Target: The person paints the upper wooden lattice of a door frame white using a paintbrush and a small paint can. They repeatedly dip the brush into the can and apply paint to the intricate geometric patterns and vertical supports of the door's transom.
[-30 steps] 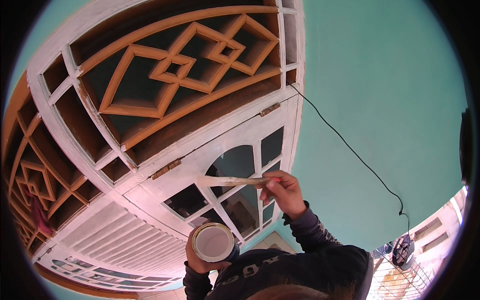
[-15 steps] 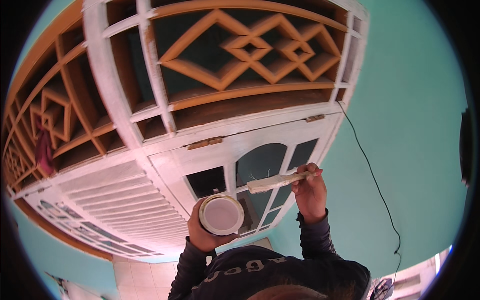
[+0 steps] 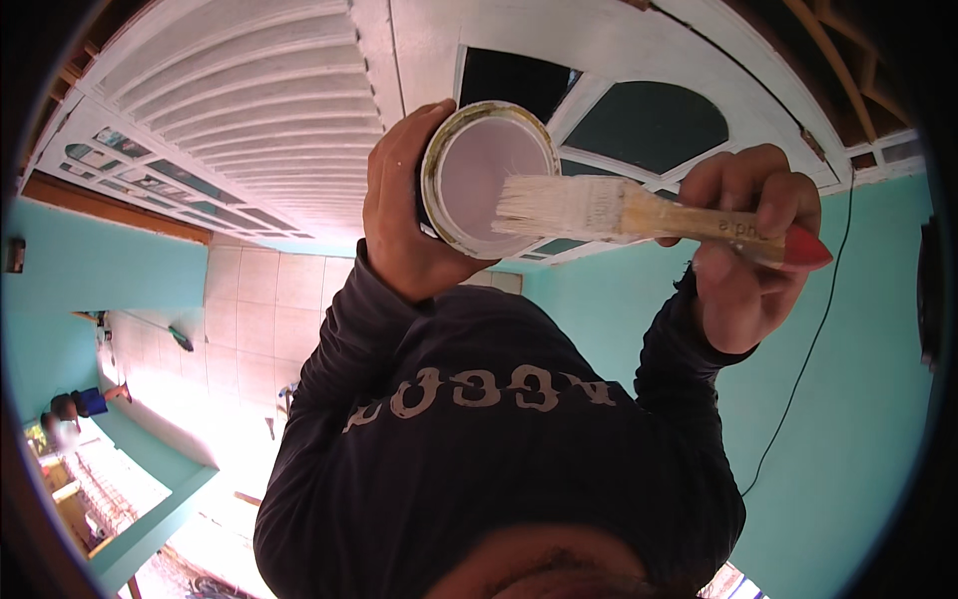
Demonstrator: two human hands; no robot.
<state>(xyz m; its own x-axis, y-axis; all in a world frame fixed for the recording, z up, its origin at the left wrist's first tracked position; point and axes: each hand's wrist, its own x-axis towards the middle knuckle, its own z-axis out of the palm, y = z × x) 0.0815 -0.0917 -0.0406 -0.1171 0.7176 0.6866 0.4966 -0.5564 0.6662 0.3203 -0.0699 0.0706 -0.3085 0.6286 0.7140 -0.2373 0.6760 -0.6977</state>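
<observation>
My left hand (image 3: pixel 404 205) is wrapped round the side of a round paint can (image 3: pixel 486 170), whose open top shows pale, whitish paint and a stained rim. In my right hand (image 3: pixel 750 240) is a flat paintbrush (image 3: pixel 639 212), gripped by its wooden handle with a red end. White paint coats the brush's bristles and the band behind them. Its bristle tips overlap the right part of the can's mouth in the picture; whether they touch the paint or the rim I cannot tell.
Beyond the can stand white wooden doors with a louvred panel (image 3: pixel 239 110) and dark glass panes (image 3: pixel 649 128). A turquoise wall (image 3: pixel 858 399) with a hanging black cable (image 3: pixel 820 339) is at the right. Pale floor tiles (image 3: pixel 269 299) lie at the left, where another person (image 3: pixel 85 402) appears far off.
The view has tipped down from the orange lattice toward my torso. Brush and can now appear larger and higher, and the bristles have come across the can's mouth.
</observation>
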